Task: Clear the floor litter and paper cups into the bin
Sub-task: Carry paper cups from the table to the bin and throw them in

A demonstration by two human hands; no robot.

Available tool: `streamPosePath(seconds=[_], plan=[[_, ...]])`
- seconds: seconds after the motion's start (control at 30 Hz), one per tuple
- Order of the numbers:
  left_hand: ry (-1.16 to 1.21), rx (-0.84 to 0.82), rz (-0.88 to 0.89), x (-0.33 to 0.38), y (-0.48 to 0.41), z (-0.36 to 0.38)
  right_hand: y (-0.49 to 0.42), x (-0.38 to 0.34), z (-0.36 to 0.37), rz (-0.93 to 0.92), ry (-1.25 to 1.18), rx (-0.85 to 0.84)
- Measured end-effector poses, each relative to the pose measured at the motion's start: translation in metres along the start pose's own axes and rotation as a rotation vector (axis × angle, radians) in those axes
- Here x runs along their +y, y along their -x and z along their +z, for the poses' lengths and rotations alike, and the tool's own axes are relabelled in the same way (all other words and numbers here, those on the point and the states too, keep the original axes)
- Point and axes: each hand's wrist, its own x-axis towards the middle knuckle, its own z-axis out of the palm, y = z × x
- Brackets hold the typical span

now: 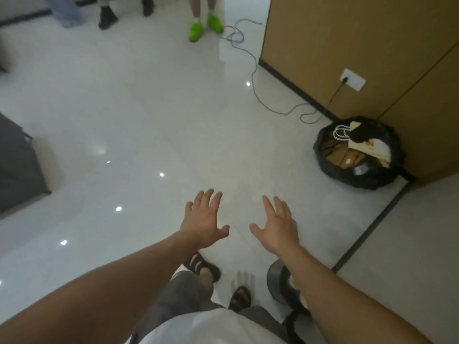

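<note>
A round bin [320,145] lined with a black bag stands on the floor at the right, against a brown panel wall. Inside it lie a cream paper bag with white string handles [367,145] and brown cardboard pieces. My left hand [203,219] and my right hand [278,224] are stretched out side by side above the glossy white floor, palms down, fingers spread, holding nothing. The bin is up and to the right of my right hand. No litter or cups show on the visible floor.
A grey cable [253,70] snakes over the floor to a wall socket [352,79]. Two people's legs stand at the top, one in green shoes [205,27]. Dark furniture [17,165] sits at the left. A grey round object [275,279] lies by my feet.
</note>
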Motion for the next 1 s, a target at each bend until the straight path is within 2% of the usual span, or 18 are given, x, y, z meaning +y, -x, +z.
streamPosePath(seconds=[0.23, 0.5, 0.67, 1.0], plan=[[0.111, 0.169, -0.255, -0.108, 0.065, -0.043, 0.001, -0.141, 0.011, -0.311, 0.159, -0.044], [0.215, 0.292, -0.529, -0.289, 0.151, -0.067, 0.012, -0.335, 0.069, -0.564, 0.271, -0.117], [0.221, 0.33, -0.709, -0.392, 0.208, -0.077, 0.028, -0.451, 0.113, -0.726, 0.314, -0.161], [0.262, 0.362, -0.943, -0.52, 0.234, -0.091, 0.006, -0.609, 0.16, -0.975, 0.448, -0.249]])
